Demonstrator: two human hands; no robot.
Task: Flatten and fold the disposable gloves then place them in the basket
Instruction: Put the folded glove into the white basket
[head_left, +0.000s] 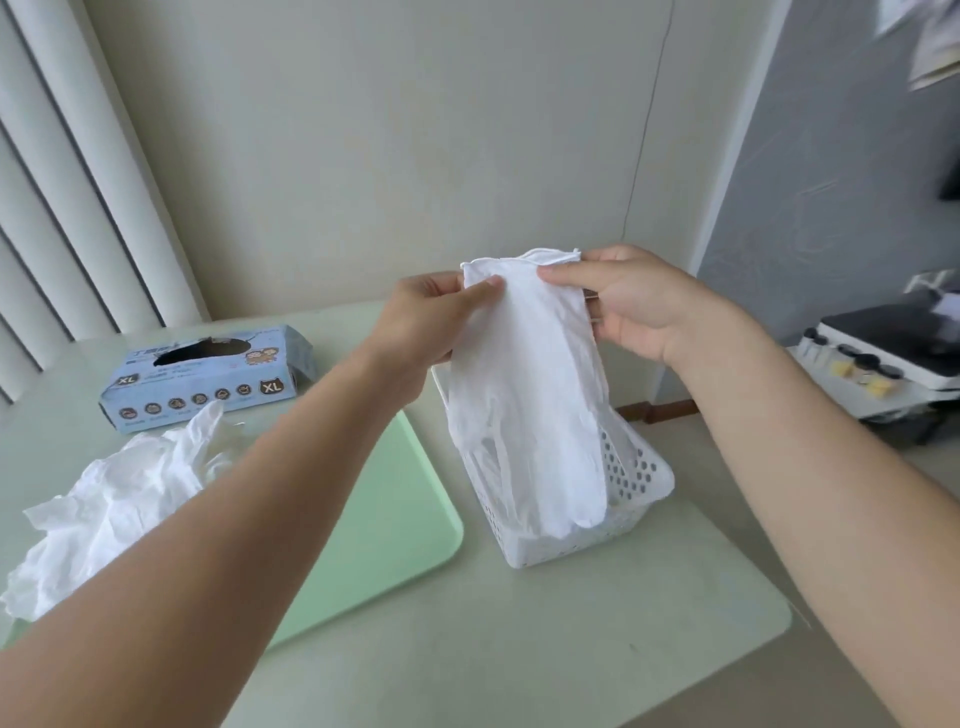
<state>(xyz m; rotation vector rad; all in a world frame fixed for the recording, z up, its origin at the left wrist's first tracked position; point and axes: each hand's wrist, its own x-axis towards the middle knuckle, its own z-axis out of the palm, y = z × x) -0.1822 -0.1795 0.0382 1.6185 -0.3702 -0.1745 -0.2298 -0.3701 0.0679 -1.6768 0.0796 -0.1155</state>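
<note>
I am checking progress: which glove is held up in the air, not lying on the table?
The glove both hands pinch at its cuff, hanging over the basket. The other gloves lie crumpled at the left.

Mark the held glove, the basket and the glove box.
glove (524, 395), head view, middle of its palm
basket (641, 480), head view, perforated right wall
glove box (208, 397), head view, front face
</note>
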